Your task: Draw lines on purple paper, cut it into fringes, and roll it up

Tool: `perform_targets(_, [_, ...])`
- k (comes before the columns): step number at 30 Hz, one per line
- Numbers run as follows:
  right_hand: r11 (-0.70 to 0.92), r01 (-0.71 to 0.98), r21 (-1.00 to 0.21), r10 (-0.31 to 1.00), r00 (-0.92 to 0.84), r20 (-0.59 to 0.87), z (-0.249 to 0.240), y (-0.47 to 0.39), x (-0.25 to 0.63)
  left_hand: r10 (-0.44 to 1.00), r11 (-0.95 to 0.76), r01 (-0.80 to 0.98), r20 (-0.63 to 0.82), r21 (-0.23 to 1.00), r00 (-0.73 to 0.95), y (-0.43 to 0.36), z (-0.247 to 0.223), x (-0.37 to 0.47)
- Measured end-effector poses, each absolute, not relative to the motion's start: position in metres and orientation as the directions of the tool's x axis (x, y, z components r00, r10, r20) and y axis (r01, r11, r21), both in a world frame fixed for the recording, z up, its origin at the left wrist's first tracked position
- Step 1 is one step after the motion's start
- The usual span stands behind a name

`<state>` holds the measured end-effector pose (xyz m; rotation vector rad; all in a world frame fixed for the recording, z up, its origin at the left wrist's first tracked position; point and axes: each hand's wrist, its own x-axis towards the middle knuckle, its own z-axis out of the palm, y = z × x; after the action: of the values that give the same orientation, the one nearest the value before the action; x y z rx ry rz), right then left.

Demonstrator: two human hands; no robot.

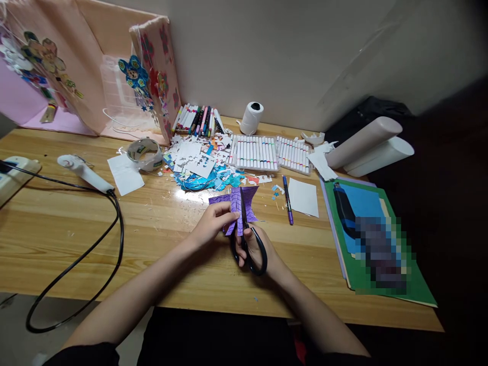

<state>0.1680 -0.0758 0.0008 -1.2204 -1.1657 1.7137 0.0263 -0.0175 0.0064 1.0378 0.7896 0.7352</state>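
My left hand [214, 222] pinches a sheet of purple paper [249, 199] marked with dark wavy lines. One cut runs up from the near edge of the sheet, and its corners curl. My right hand [263, 244] grips black-handled scissors [256, 259], thumb through one loop and fingers at the other. Their dark blades point away from me and lie against the purple paper. A purple-capped marker [287, 200] rests on the table to the right, beside a white square of paper [303, 197].
Blue and white paper scraps [206, 175] pile up behind my hands. Beyond lie marker sets [255, 153] and a thread spool [251, 118]. Left are a tape roll [145, 154], a glue gun [86, 174] and its looping cable. Coloured sheets [414, 284] sit right.
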Motion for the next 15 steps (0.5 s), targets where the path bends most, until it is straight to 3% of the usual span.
perform_targets(4, [-0.302, -0.041, -0.952, 0.907, -0.320, -0.274, 0.002, -0.077, 0.171, 0.876, 0.185, -0.059, -0.137, 0.981, 0.463, -0.017, 0.016, 0.026])
perform_targets(9, [-0.280, -0.085, -0.956, 0.876, -0.430, -0.219, 0.000, -0.082, 0.171, 0.961, -0.228, 0.206, 0.186, 0.952, 0.203, -0.013, 0.034, 0.020])
perform_targets(12, [-0.271, -0.200, -0.941, 0.920, -0.342, -0.192, 0.002, -0.079, 0.170, 0.964, -0.244, 0.153, 0.222, 0.958, 0.149, -0.010, 0.034, 0.016])
perform_targets(15, [-0.234, -0.243, -0.941, 0.970, -0.119, -0.210, 0.007, -0.067, 0.173, 0.972, -0.198, 0.079, 0.185, 0.977, 0.147, -0.008, 0.029, 0.014])
